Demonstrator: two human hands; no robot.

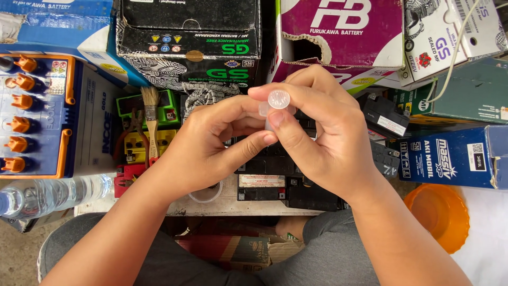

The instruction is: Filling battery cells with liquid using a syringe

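Head view: your right hand (pixel 323 137) pinches a small clear cap (pixel 278 99) at the fingertips; your left hand (pixel 211 145) grips the clear piece beneath it. The grip is shallow; a slip may drop the cap among the black batteries (pixel 296 185) below.

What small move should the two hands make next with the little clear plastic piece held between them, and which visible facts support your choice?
Probably a slight twist or pull of the round clear cap. The right hand pinches it between thumb and forefinger, while the left hand grips the clear piece just below it. Both hands are up above the small black batteries, so the work seems to be on this piece alone.
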